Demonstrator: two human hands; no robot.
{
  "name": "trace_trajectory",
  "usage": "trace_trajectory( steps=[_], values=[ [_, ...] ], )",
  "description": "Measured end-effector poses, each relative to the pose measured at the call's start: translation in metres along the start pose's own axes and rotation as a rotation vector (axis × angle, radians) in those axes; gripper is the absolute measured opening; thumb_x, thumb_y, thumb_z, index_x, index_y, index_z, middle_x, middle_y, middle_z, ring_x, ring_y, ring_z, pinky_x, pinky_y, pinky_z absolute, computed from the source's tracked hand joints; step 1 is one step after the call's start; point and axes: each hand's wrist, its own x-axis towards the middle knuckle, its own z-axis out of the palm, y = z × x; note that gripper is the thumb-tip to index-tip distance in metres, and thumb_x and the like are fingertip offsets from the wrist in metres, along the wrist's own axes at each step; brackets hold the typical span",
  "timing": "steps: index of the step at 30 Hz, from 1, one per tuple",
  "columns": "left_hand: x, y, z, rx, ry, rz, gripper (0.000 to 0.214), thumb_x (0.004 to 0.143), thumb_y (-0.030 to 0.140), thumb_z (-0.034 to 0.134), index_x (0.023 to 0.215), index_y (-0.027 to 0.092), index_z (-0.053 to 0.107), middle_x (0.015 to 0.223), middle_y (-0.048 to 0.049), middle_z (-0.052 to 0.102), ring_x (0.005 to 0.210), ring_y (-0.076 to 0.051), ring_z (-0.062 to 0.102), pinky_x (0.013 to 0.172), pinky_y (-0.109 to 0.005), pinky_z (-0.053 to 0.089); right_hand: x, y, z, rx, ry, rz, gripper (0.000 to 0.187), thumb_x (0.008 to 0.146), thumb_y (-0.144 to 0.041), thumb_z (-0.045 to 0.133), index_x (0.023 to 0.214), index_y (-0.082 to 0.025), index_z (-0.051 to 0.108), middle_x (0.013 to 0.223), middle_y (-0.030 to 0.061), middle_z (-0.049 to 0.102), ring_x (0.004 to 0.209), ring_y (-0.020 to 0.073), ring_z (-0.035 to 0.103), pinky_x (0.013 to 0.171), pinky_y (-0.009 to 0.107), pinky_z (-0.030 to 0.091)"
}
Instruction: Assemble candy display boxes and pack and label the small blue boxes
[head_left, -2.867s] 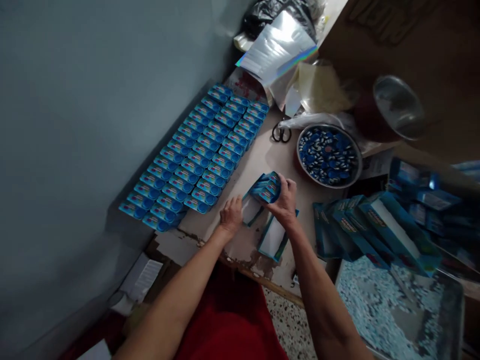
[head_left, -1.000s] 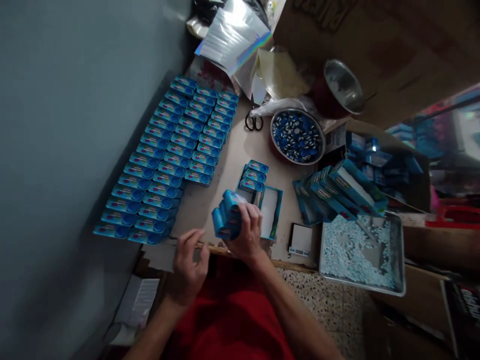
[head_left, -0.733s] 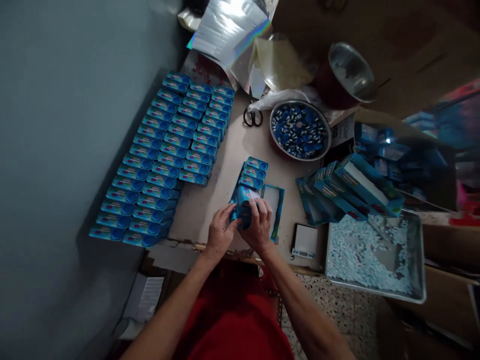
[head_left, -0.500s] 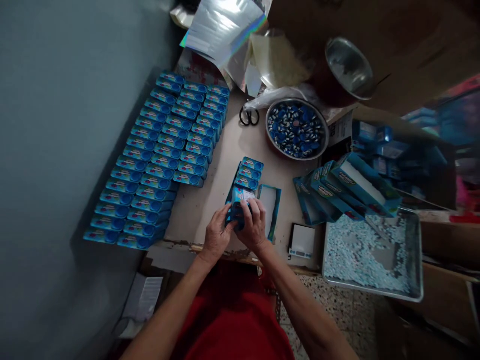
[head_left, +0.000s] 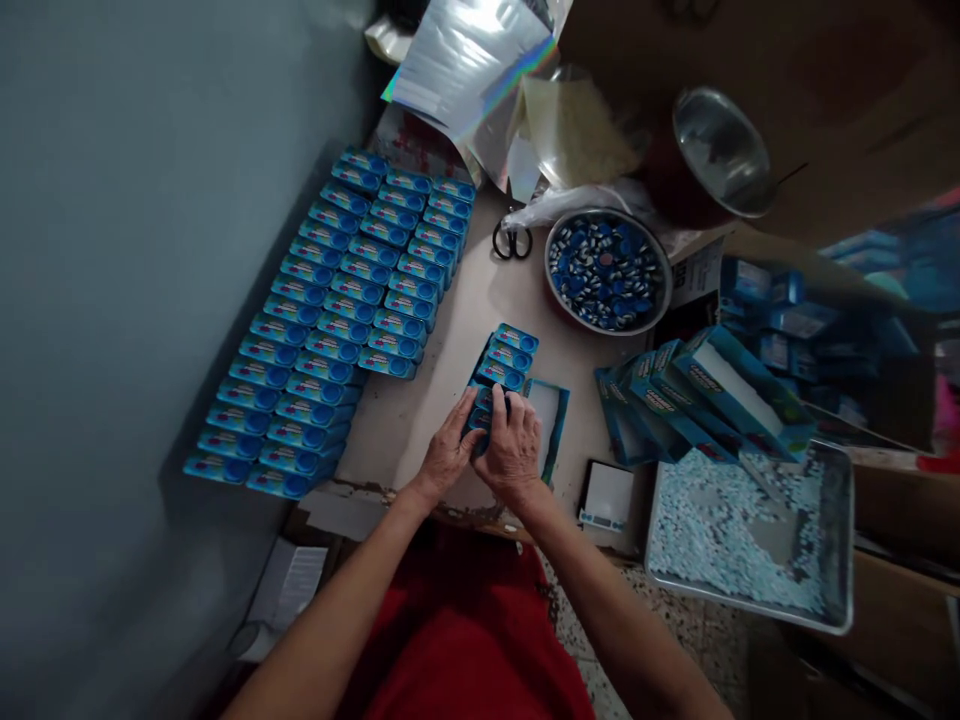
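A short row of small blue packs point(head_left: 512, 350) with rounded ends stands in a narrow blue box on the table in front of me. My left hand point(head_left: 444, 456) is closed against the near left side of this row, thumb toward the middle. My right hand point(head_left: 511, 450) bends its fingers over the near blue packs and grips them from the right, hiding part of them. Both thumbs come close together at the near end. Just right of my right hand lies an open blue display box point(head_left: 557, 425) with a white inside.
Rows of blue packs point(head_left: 330, 325) fill the table's left. Scissors point(head_left: 512, 242) and a bowl of blue wrapped pieces point(head_left: 607, 270) lie beyond. On the right are blue boxes point(head_left: 675, 400), a small scale point(head_left: 607, 495) and a metal tray point(head_left: 850, 560) of pale pieces.
A pack that was tilted up under my right hand, its side facing me, now sits down among the others. The whole view has shifted slightly.
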Motion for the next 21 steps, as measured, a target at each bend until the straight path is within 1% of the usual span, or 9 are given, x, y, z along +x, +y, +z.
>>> trace_trajectory(
  steps=[4,6,8,10,12,14,17,19,21],
  values=[
    [0.008,-0.006,0.008,0.117,0.075,-0.075,0.055,0.102,0.04,0.044,0.155,0.024,0.041,0.158,-0.0114,0.045,0.155,-0.028,0.023,0.124,-0.055,0.025,0.007,0.002,0.016,-0.06,0.027,-0.069,0.081,0.087,-0.029,0.055,0.16,-0.009,0.026,0.162,0.0232,0.028,0.153,0.0405,0.017,0.119,0.066,0.019],
    [0.013,-0.006,0.015,0.166,0.123,-0.119,0.055,0.102,0.039,0.045,0.154,0.023,0.042,0.16,-0.0125,0.041,0.157,-0.031,0.015,0.124,-0.06,0.022,0.01,0.006,0.018,-0.078,0.007,-0.084,0.078,0.089,-0.024,0.051,0.16,-0.009,0.024,0.165,0.0228,0.024,0.155,0.037,0.014,0.12,0.066,0.015],
    [0.015,-0.005,0.018,0.145,0.15,-0.162,0.058,0.1,0.04,0.049,0.154,0.022,0.04,0.161,-0.0143,0.039,0.156,-0.032,0.02,0.123,-0.062,0.023,0.015,0.008,0.01,-0.084,-0.048,-0.107,0.079,0.088,-0.024,0.054,0.159,-0.007,0.024,0.165,0.0243,0.025,0.155,0.0364,0.015,0.121,0.066,0.014],
    [0.011,-0.003,0.013,0.071,0.181,-0.212,0.064,0.095,0.044,0.058,0.153,0.021,0.041,0.158,-0.0163,0.043,0.152,-0.032,0.031,0.122,-0.059,0.028,0.026,0.005,-0.007,-0.076,-0.109,-0.135,0.084,0.083,-0.032,0.065,0.156,-0.005,0.031,0.163,0.0271,0.026,0.154,0.0414,0.016,0.119,0.069,0.015],
    [0.003,-0.001,-0.001,-0.031,0.273,-0.288,0.065,0.094,0.046,0.061,0.15,0.02,0.043,0.152,-0.018,0.05,0.143,-0.03,0.045,0.118,-0.053,0.037,0.046,-0.005,-0.022,-0.018,-0.15,-0.187,0.09,0.078,-0.041,0.074,0.152,-0.006,0.037,0.161,0.0278,0.031,0.152,0.0441,0.021,0.119,0.067,0.021],
    [-0.006,0.003,-0.024,-0.095,0.453,-0.362,0.056,0.097,0.045,0.055,0.146,0.019,0.047,0.144,-0.0186,0.057,0.133,-0.028,0.056,0.111,-0.048,0.046,0.073,-0.023,-0.026,0.092,-0.156,-0.253,0.09,0.081,-0.047,0.073,0.154,-0.009,0.035,0.157,0.0254,0.038,0.149,0.0388,0.031,0.118,0.058,0.03],
    [-0.004,0.009,-0.067,0.032,0.67,-0.291,0.042,0.103,0.035,0.044,0.14,0.019,0.053,0.138,-0.0165,0.062,0.129,-0.025,0.059,0.109,-0.044,0.047,0.115,-0.059,-0.001,0.184,-0.081,-0.291,0.088,0.09,-0.051,0.063,0.158,-0.007,0.027,0.16,0.0248,0.035,0.15,0.0324,0.032,0.119,0.049,0.033],
    [0.012,0.011,-0.097,0.224,0.639,-0.125,0.041,0.103,0.025,0.038,0.139,0.018,0.057,0.141,-0.0146,0.06,0.136,-0.024,0.052,0.116,-0.044,0.04,0.132,-0.08,0.026,0.124,-0.037,-0.338,0.085,0.093,-0.052,0.059,0.158,-0.007,0.028,0.164,0.0243,0.027,0.155,0.0342,0.02,0.123,0.054,0.023],
    [0.036,0.008,-0.124,0.408,0.534,-0.007,0.044,0.1,0.017,0.037,0.139,0.016,0.059,0.146,-0.014,0.058,0.141,-0.026,0.046,0.12,-0.048,0.034,0.137,-0.093,0.049,0.044,-0.035,-0.4,0.08,0.096,-0.049,0.055,0.159,-0.009,0.027,0.166,0.0228,0.023,0.156,0.035,0.013,0.124,0.06,0.012]
  ],
)
